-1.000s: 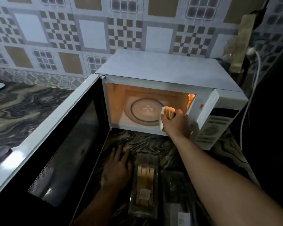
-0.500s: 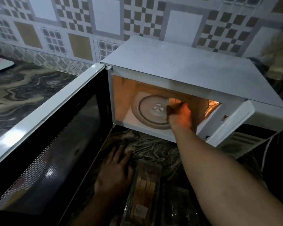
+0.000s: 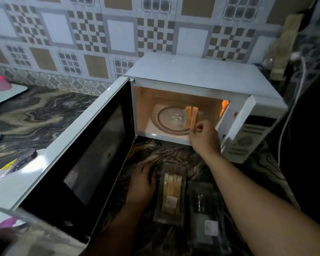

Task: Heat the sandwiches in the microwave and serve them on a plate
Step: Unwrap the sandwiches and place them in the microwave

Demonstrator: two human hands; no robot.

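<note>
Marbled desk (image 3: 44, 111) carries a white microwave (image 3: 196, 74) with its door (image 3: 85, 145) swung wide and its lamp lit. On the glass turntable (image 3: 166, 122) a sandwich (image 3: 191, 117) stands on edge; more sit in a clear pack (image 3: 171, 193) on the desk, so loading looks only begun, with heating and plating left. Right hand (image 3: 204, 137) pinches the sandwich's near corner, fingers closed on it. Left hand (image 3: 141, 183) lies flat, fingers spread, beside the pack.

Right hand (image 3: 204, 137) reaches forward, fingers pinched; left hand (image 3: 141, 183) lies flat
</note>
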